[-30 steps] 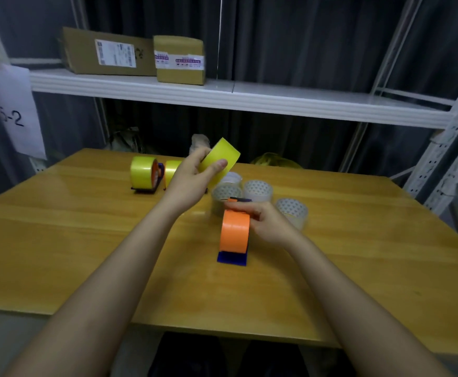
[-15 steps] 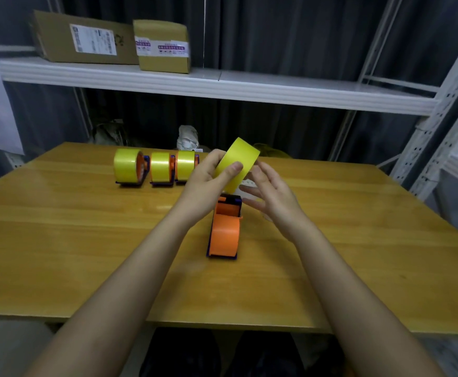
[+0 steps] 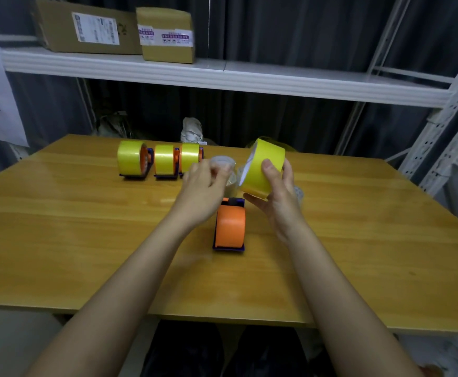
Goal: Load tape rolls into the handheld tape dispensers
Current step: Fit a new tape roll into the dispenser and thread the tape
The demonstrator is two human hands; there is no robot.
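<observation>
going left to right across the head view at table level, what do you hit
Three yellow-taped orange dispensers in a row: first → second → third → left hand → empty orange dispenser with blue base → yellow tape roll gripped by the right hand. Clear rolls behind the hands overlap, so omitted.

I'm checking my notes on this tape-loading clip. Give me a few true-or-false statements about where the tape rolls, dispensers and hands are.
1. The right hand holds the yellow tape roll in the air. True.
2. The orange dispenser near the hands already carries a yellow roll. False: no roll shows in it.
3. Three loaded dispensers stand in a row at the table's far side. True.
4. The cardboard boxes sit on the wooden table. False: they sit on the white shelf above.
5. The left hand has a grip on the yellow roll. False: only the right does.
</observation>
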